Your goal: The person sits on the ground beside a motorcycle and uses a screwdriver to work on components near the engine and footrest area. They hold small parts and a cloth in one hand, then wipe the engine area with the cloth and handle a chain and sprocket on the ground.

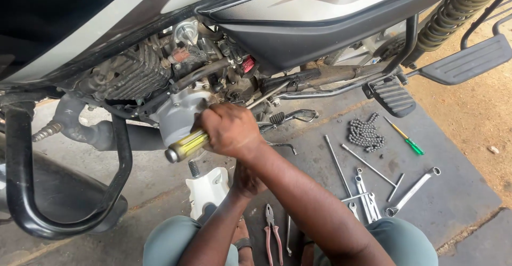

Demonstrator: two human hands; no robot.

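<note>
Screwdriver (186,146), yellow clear handle, fisted tight in right hand (230,131), shaft aimed into motorcycle engine cover (178,117), likely for leverage. Left hand (246,180) lower, mostly hidden behind right forearm; grip unclear. Pliers (272,233) by knees, drive chain (366,133), spanners (368,199), green screwdriver (406,139) spread on concrete floor (458,191) within reach.

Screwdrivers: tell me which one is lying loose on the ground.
The green-handled screwdriver, lying beside the chain pile. The yellow-handled screwdriver is gripped in the right hand at the engine.
</note>
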